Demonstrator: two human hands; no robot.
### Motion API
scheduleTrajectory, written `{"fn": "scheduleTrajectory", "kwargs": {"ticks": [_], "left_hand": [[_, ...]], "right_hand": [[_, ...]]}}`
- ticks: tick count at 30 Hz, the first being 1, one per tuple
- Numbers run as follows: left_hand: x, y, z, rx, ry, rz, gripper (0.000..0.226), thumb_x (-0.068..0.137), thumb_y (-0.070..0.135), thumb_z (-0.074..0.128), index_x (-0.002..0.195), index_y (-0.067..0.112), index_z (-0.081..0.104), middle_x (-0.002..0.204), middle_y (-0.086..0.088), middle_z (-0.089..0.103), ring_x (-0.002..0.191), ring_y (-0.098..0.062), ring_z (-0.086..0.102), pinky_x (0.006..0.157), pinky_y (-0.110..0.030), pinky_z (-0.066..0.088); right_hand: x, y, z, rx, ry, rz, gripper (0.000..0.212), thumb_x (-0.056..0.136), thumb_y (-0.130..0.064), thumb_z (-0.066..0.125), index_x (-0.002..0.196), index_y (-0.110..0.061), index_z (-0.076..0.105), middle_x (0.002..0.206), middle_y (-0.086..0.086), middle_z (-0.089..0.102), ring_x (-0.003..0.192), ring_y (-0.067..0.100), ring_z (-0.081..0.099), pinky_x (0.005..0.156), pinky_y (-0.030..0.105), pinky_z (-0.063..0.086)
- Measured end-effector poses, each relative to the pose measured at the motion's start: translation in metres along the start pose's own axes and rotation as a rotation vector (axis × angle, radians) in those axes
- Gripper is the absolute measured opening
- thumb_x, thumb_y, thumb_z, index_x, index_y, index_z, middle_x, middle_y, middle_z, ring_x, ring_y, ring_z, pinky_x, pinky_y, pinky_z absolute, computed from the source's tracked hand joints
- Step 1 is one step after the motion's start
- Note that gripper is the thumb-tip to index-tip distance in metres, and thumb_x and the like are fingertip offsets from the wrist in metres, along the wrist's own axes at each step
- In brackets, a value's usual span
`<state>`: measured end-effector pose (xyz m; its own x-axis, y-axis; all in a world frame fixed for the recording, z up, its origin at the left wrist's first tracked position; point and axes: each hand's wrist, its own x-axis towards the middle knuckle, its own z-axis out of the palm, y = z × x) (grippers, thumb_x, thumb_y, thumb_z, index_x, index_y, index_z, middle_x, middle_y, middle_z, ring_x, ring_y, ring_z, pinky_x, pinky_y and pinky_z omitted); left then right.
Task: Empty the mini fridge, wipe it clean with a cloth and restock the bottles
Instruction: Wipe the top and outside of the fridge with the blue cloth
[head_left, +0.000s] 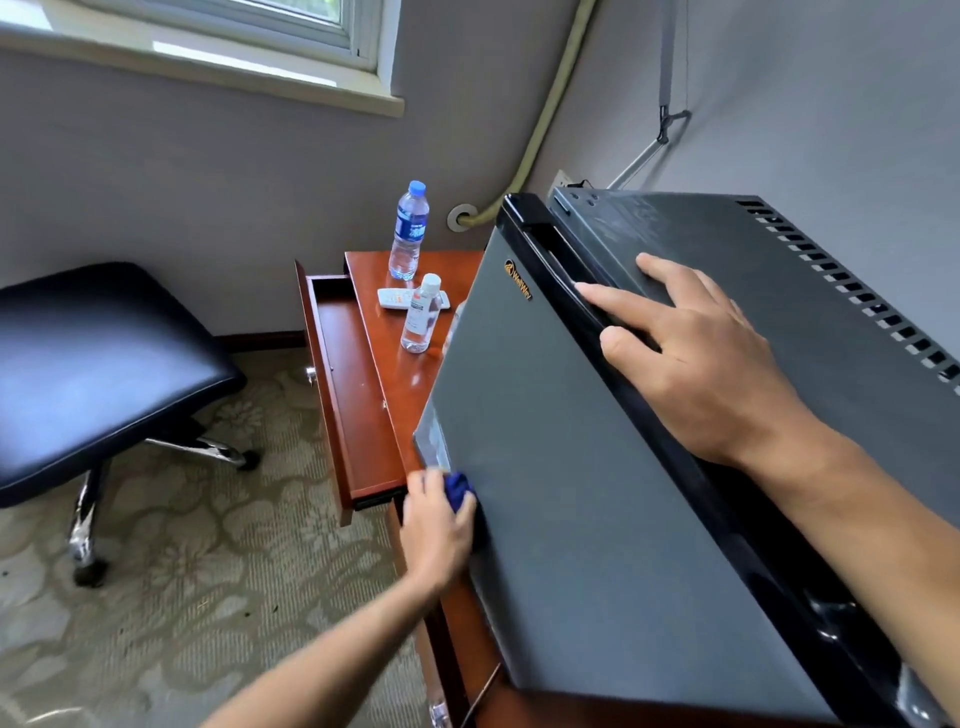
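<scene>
The grey mini fridge (561, 467) stands on a wooden desk (395, 332) with its door closed. My left hand (436, 525) grips a blue cloth (460, 491) against the lower left part of the door. My right hand (696, 343) lies flat on the fridge top, fingers spread over the black top edge of the door. A blue-labelled water bottle (409, 231) and a smaller white-labelled bottle (422, 314) stand upright on the desk left of the fridge. A third bottle is partly hidden behind the door edge.
A white remote control (395, 299) lies on the desk between the bottles. The desk drawer (348, 379) is pulled open. A black office chair (98, 374) stands at the left on patterned carpet. A window and a wall pipe are behind.
</scene>
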<state>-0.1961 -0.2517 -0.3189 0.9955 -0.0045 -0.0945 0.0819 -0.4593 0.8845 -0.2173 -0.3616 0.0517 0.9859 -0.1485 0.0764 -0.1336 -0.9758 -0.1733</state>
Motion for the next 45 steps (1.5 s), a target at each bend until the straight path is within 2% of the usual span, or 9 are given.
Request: {"fn": "scheduleTrajectory", "kwargs": {"ticks": [8, 12, 16, 20, 25, 29, 36, 39, 45], "left_hand": [[0.15, 0.016, -0.03, 0.027, 0.084, -0.022, 0.028, 0.098, 0.025, 0.062, 0.122, 0.017, 0.051, 0.129, -0.011, 0.045, 0.109, -0.036, 0.055, 0.084, -0.04, 0.043], [0.122, -0.001, -0.015, -0.001, 0.088, -0.032, 0.032, 0.096, 0.02, 0.065, 0.124, 0.018, 0.051, 0.132, -0.01, 0.043, 0.111, -0.035, 0.051, 0.093, -0.044, 0.045], [0.045, -0.045, 0.016, -0.008, -0.079, -0.058, 0.044, 0.087, 0.013, 0.072, 0.128, 0.014, 0.056, 0.136, -0.011, 0.046, 0.118, -0.039, 0.054, 0.105, -0.041, 0.042], [-0.021, -0.063, 0.034, -0.038, -0.169, -0.041, 0.061, 0.078, 0.008, 0.078, 0.135, 0.01, 0.057, 0.146, -0.009, 0.045, 0.134, -0.029, 0.048, 0.116, -0.029, 0.031], [-0.073, -0.063, 0.025, -0.18, -0.315, -0.001, 0.054, 0.075, 0.022, 0.07, 0.128, 0.027, 0.057, 0.136, 0.011, 0.054, 0.128, -0.012, 0.055, 0.112, -0.029, 0.041], [-0.037, -0.052, 0.011, -0.387, -0.233, -0.13, 0.047, 0.074, 0.034, 0.069, 0.12, 0.036, 0.063, 0.122, 0.014, 0.068, 0.113, -0.008, 0.064, 0.108, -0.041, 0.049], [0.098, -0.006, -0.011, -0.463, -0.014, -0.251, 0.051, 0.096, 0.027, 0.063, 0.146, 0.019, 0.053, 0.147, -0.004, 0.054, 0.136, -0.022, 0.05, 0.115, -0.03, 0.035], [0.071, -0.009, -0.005, -0.504, -0.048, -0.255, 0.052, 0.09, 0.034, 0.06, 0.14, 0.024, 0.057, 0.138, -0.001, 0.062, 0.13, -0.02, 0.056, 0.115, -0.036, 0.04], [-0.063, -0.017, 0.026, -0.474, -0.166, -0.234, 0.049, 0.093, 0.006, 0.066, 0.141, 0.011, 0.056, 0.145, -0.006, 0.052, 0.139, -0.019, 0.046, 0.122, -0.031, 0.028]], "right_hand": [[0.004, 0.003, 0.0, 0.004, 0.002, -0.005, 0.056, 0.085, -0.057, 0.034, 0.14, -0.061, 0.047, 0.164, -0.01, 0.027, 0.151, 0.009, 0.015, 0.12, 0.041, 0.016], [0.004, 0.002, 0.0, 0.006, 0.002, 0.002, 0.056, 0.085, -0.057, 0.034, 0.14, -0.061, 0.047, 0.164, -0.01, 0.027, 0.151, 0.009, 0.015, 0.121, 0.041, 0.016], [0.001, 0.0, -0.001, 0.01, 0.004, -0.001, 0.056, 0.086, -0.057, 0.035, 0.14, -0.059, 0.048, 0.164, -0.008, 0.028, 0.152, 0.01, 0.016, 0.121, 0.041, 0.016], [0.001, -0.001, -0.001, 0.012, 0.009, 0.0, 0.055, 0.086, -0.056, 0.036, 0.139, -0.059, 0.049, 0.164, -0.007, 0.029, 0.152, 0.011, 0.017, 0.121, 0.042, 0.017], [0.0, -0.001, 0.0, 0.015, 0.017, -0.002, 0.055, 0.086, -0.055, 0.036, 0.139, -0.058, 0.05, 0.164, -0.007, 0.03, 0.152, 0.011, 0.017, 0.12, 0.042, 0.018], [0.0, 0.003, 0.0, 0.022, 0.015, -0.006, 0.054, 0.086, -0.055, 0.035, 0.139, -0.06, 0.049, 0.164, -0.009, 0.028, 0.152, 0.008, 0.015, 0.12, 0.042, 0.017], [0.004, 0.006, 0.001, 0.019, 0.021, -0.007, 0.053, 0.085, -0.057, 0.036, 0.137, -0.062, 0.048, 0.163, -0.012, 0.029, 0.151, 0.007, 0.017, 0.119, 0.043, 0.019], [0.004, 0.006, 0.001, 0.019, 0.032, -0.003, 0.053, 0.085, -0.057, 0.037, 0.137, -0.062, 0.049, 0.162, -0.011, 0.029, 0.151, 0.008, 0.017, 0.119, 0.041, 0.018], [0.002, 0.002, 0.002, 0.004, 0.021, 0.011, 0.056, 0.085, -0.057, 0.035, 0.139, -0.059, 0.049, 0.164, -0.007, 0.029, 0.152, 0.013, 0.017, 0.122, 0.042, 0.015]]}}
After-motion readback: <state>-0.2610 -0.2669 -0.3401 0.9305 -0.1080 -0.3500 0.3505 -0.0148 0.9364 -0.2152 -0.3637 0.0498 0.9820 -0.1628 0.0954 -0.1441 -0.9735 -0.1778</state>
